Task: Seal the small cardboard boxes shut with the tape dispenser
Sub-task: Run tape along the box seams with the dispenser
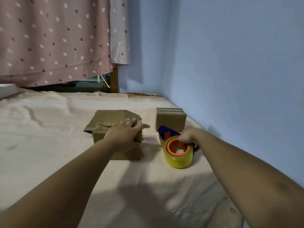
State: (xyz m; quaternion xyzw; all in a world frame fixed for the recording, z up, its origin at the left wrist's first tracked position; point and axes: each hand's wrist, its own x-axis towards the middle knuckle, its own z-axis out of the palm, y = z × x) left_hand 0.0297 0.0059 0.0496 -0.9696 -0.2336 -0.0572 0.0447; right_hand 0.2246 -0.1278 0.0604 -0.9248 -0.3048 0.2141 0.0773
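Observation:
A cardboard box [105, 127] with creased, taped flaps sits on the pink sheet in the middle. My left hand [126, 134] lies flat on its top right corner, fingers straight and reaching over the edge. To the right stands a tape dispenser [178, 150] with a yellow tape roll, an orange hub and a blue body. My right hand [187, 137] grips the dispenser from above, fingers curled into the hub. A smaller closed cardboard box [171, 120] with tape strips on top stands just behind the dispenser.
The pink bed sheet [49, 129] spreads wide to the left and front. A blue wall [230, 71] runs close along the right side. A dotted pink curtain [57, 38] hangs at the back, and a white object [7, 90] lies at the far left.

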